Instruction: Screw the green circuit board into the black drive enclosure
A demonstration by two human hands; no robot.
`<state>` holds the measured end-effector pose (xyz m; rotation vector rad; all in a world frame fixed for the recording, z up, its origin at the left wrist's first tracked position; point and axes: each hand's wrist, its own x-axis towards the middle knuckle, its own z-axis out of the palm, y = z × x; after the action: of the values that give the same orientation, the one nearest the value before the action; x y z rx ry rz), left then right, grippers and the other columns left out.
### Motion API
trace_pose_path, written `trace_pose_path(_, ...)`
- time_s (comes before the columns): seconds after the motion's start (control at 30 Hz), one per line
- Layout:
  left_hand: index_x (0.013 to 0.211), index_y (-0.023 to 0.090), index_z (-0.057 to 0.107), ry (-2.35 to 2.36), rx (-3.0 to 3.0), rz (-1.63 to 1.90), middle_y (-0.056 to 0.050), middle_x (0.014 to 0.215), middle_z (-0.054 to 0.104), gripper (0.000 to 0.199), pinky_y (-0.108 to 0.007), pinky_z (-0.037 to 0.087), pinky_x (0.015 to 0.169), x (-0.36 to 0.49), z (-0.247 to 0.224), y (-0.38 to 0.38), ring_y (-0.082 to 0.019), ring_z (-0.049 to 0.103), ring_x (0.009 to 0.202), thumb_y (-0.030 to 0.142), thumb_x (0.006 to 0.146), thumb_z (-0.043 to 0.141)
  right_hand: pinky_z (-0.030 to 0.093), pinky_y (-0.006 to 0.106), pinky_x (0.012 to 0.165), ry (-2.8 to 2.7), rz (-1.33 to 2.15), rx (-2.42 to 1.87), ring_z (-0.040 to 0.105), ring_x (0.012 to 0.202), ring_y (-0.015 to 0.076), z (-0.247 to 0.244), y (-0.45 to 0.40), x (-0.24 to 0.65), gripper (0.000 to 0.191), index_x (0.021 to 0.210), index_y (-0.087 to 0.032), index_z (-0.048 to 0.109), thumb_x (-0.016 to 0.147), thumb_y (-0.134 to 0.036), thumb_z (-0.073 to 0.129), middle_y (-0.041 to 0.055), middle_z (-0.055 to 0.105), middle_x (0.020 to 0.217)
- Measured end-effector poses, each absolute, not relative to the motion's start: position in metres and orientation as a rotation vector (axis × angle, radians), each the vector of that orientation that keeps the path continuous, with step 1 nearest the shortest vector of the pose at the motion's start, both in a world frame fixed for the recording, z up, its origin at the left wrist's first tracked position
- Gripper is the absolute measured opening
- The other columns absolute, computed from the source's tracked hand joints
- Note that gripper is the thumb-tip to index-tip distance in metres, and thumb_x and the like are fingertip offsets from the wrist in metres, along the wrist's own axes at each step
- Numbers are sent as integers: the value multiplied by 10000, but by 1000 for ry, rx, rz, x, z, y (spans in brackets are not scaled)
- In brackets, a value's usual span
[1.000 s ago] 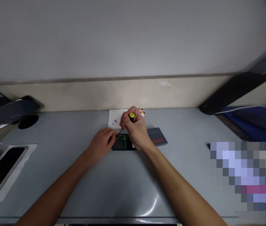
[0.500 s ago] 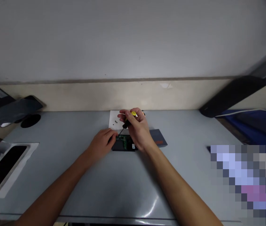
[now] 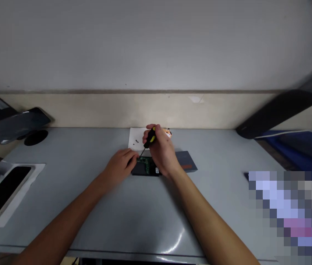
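My right hand [image 3: 163,149] is closed around a black and yellow screwdriver [image 3: 150,138], tilted with its shaft pointing down and to the left. The tip meets a green circuit board [image 3: 146,162] near its upper left corner. That board sits in a black case [image 3: 139,169] lying flat on the grey table. My left hand [image 3: 121,163] is at the case's left side, thumb and fingers pinched together beside the screwdriver tip; what lies between them is hidden. Behind the case, several tiny dark screws [image 3: 137,141] rest on a white sheet [image 3: 133,136].
A dark grey box [image 3: 187,162] lies right of the case, partly behind my right wrist. An orange and white figure [image 3: 168,133] shows beyond my right hand. On the left are a phone on a stand [image 3: 18,125] and a black-screened device [image 3: 5,191]. A wall closes off the back.
My right hand has turned around the screwdriver, its fingers now wrapped differently on the handle, which stands a little steeper. The left hand stays almost in place.
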<state>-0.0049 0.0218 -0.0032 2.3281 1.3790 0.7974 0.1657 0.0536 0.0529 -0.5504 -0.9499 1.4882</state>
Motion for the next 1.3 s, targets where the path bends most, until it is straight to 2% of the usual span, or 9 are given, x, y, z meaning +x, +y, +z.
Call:
trace_pose_path(0.17, 1027, 215, 669, 1362, 2320, 833, -35, 995, 710, 235, -362, 493, 927, -4, -4, 22, -195, 657, 955, 214, 1045, 434, 453, 307, 774, -930, 1414, -601, 584, 812, 147, 55, 54, 169, 228, 841, -243, 617, 864, -417, 763, 4, 652, 878)
trace_pose_path(0.3, 1017, 213, 664, 1367, 2325, 822, -28, 986, 711, 225, -358, 487, 920, -4, -4, 22, -191, 657, 945, 203, 1038, 441, 420, 295, 712, -890, 1430, -572, 525, 701, 131, 57, 52, 171, 285, 859, -263, 533, 856, -393, 787, -46, 561, 731)
trace_pose_path(0.4, 1016, 213, 660, 1383, 2333, 810, -30, 986, 707, 227, -357, 485, 915, -4, -2, 21, -193, 654, 946, 208, 1043, 434, 392, 294, 685, -917, 1408, -534, 461, 670, 128, 57, 53, 173, 248, 908, -268, 576, 917, -476, 711, -48, 477, 699)
trace_pose_path(0.53, 1022, 213, 656, 1391, 2332, 779, -35, 1001, 705, 231, -369, 487, 913, -4, -2, 22, -200, 647, 955, 207, 1046, 427, 421, 318, 737, -915, 1491, -483, 489, 725, 149, 58, 53, 176, 323, 1074, -254, 683, 1005, -528, 527, -8, 494, 756)
trace_pose_path(0.67, 1053, 213, 658, 1372, 2342, 754, -42, 1009, 697, 241, -379, 491, 927, -5, -4, 22, -207, 643, 975, 220, 1057, 417, 433, 313, 773, -986, 1466, -513, 530, 792, 155, 57, 51, 176, 225, 901, -247, 679, 947, -466, 650, 7, 567, 818)
trace_pose_path(0.77, 1049, 209, 659, 1367, 2358, 751, -44, 1008, 693, 234, -387, 491, 936, -6, -4, 22, -210, 640, 974, 218, 1055, 426, 434, 311, 767, -1048, 1422, -555, 552, 783, 153, 55, 48, 173, 286, 815, -251, 588, 897, -488, 725, -7, 603, 804)
trace_pose_path(0.97, 1055, 220, 660, 1363, 2338, 750, -37, 1016, 696, 205, -381, 497, 938, -6, -3, 22, -205, 645, 980, 212, 1043, 456, 338, 297, 603, -1056, 1372, -611, 395, 602, 134, 55, 46, 169, 342, 848, -265, 535, 923, -573, 663, -51, 442, 639)
trace_pose_path(1.1, 1051, 222, 659, 1374, 2340, 761, -35, 1004, 695, 216, -382, 496, 929, -6, -3, 22, -205, 646, 969, 209, 1046, 444, 395, 314, 679, -980, 1519, -501, 454, 674, 155, 61, 46, 171, 315, 991, -245, 676, 994, -521, 524, -12, 477, 703)
trace_pose_path(1.3, 1063, 226, 666, 1381, 2342, 795, -38, 1023, 705, 220, -385, 496, 948, -5, -6, 22, -207, 653, 987, 203, 1042, 448, 422, 300, 778, -951, 1539, -487, 550, 806, 148, 59, 46, 176, 201, 826, -228, 626, 888, -383, 738, 2, 585, 834)
